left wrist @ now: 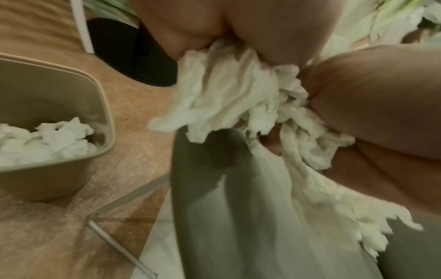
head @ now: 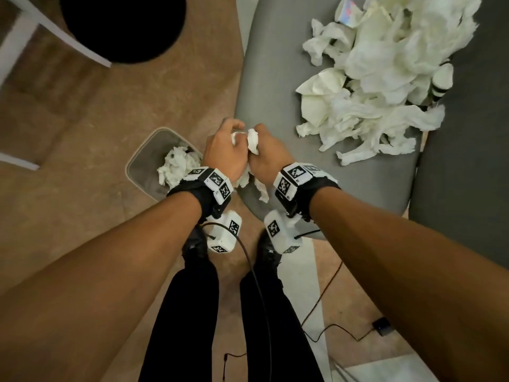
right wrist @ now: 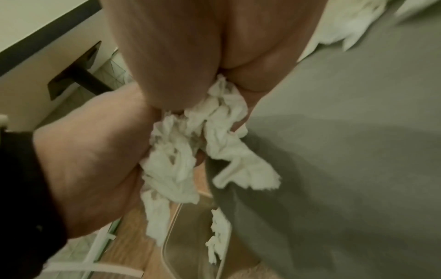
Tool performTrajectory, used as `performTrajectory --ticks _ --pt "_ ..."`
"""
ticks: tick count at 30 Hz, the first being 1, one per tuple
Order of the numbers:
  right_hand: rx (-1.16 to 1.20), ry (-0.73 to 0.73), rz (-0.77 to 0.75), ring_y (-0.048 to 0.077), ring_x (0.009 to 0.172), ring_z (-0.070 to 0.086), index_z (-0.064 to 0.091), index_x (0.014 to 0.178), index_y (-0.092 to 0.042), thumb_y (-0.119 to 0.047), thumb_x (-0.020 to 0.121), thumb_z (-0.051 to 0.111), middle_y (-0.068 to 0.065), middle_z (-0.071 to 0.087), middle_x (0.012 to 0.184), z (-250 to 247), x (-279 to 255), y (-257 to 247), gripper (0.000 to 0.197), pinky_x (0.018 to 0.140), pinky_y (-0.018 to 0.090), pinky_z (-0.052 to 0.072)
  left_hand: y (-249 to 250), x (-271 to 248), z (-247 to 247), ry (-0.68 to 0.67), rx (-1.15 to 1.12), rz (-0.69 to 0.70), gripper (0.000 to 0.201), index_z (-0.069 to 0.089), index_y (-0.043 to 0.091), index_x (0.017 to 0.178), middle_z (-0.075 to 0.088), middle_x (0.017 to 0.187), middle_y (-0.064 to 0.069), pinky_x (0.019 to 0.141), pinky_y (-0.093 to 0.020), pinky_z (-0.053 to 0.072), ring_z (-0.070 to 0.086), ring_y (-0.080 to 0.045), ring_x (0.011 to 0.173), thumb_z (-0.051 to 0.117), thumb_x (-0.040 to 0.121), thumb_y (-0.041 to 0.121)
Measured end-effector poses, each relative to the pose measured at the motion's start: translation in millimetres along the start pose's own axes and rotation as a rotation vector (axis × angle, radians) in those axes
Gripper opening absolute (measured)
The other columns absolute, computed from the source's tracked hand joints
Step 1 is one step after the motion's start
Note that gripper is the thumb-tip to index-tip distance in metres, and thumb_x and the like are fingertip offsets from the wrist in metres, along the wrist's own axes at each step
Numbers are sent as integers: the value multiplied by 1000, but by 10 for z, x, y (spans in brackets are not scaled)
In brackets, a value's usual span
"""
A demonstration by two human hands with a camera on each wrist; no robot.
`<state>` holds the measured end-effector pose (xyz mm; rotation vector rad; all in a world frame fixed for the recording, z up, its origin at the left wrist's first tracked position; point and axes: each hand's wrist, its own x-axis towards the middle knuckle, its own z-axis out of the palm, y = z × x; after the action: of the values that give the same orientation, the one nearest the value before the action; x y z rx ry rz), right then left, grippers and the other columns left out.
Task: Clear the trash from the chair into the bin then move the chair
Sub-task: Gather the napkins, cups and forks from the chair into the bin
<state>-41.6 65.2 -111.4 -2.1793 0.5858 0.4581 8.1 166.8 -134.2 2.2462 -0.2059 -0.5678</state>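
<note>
A grey chair seat [head: 275,78] carries a big heap of crumpled white tissue [head: 380,78] at its far right. Over the seat's left front edge my left hand [head: 224,146] and right hand [head: 264,153] are pressed together, both gripping one wad of white tissue [head: 252,142]. Shreds of it hang below my palms [left wrist: 238,94] [right wrist: 190,151]. A small beige bin [head: 143,158] stands on the floor just left of my left wrist, with tissue [head: 179,165] lying inside it [left wrist: 47,141].
A round black base [head: 124,26] and white frame legs [head: 16,42] stand on the brown floor at upper left. My legs and shoes are below the hands. Black cables [head: 330,326] trail on the floor at lower right. A dark grey panel [head: 468,161] borders the seat's right side.
</note>
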Motion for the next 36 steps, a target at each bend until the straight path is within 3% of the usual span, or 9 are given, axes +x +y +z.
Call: performTrajectory --ticks 6,9,12,17,21,24,27,33,36 --pt "89 -182 -15 31 88 64 45 117 -10 -19 93 53 9 64 95 665 221 -490 27 71 35 49 -686 138 -539 16 181 -42 15 59 9 101 66 91 -12 62 -30 35 59 -29 81 47 95 15" --pt "130 -254 38 23 95 65 43 129 -18 -39 89 59 0 64 109 1026 384 -639 48 81 34 53 -1122 172 -772 15 202 -103 14 50 11 105 59 94 -11 59 -30 40 57 -26 75 43 95 17" --pt "133 -302 104 23 101 63 36 135 -24 -34 84 61 4 59 121 1318 567 -668 58 85 39 54 -1534 206 -921 35 95 -198 27 42 13 112 54 110 -11 69 -35 41 55 -29 88 50 88 23" --pt "-12 -264 128 21 87 62 29 136 -21 -4 88 51 7 60 111 1793 981 -672 55 70 32 51 -2122 362 -946 49 23 -335 58 36 6 122 37 128 -15 88 -42 46 48 -31 106 46 65 12" --pt "-132 -244 191 25 112 58 18 152 -15 -15 95 53 8 54 132 2097 1292 -656 67 90 34 46 -2505 496 -889 -97 49 -367 59 31 12 139 49 130 -9 79 -24 38 54 -23 107 56 86 5" --pt "-259 -309 153 30 118 60 24 151 -17 -36 88 63 8 57 135 2255 1397 -600 76 92 40 50 -2736 517 -887 -188 57 -356 67 34 15 147 46 141 -2 92 -23 40 52 -19 119 64 88 19" --pt "-294 -380 181 31 127 55 41 146 -15 -48 88 58 9 53 143 2213 1411 -592 69 99 36 46 -2745 524 -960 -169 102 -307 54 52 16 137 43 149 -4 102 -27 42 52 -24 128 62 84 17" --pt "-176 -315 123 28 118 60 59 131 -15 -30 95 55 10 62 132 1874 1285 -741 39 86 23 42 -2398 510 -1141 -181 221 -307 41 60 17 129 59 136 -9 90 -26 44 58 -29 120 57 89 12" --pt "-49 -307 97 32 102 67 67 113 -9 -21 94 55 15 71 110 1615 1086 -803 26 90 40 55 -2063 501 -1150 -166 238 -279 32 65 19 116 66 125 -7 91 -29 49 62 -28 113 57 87 11"
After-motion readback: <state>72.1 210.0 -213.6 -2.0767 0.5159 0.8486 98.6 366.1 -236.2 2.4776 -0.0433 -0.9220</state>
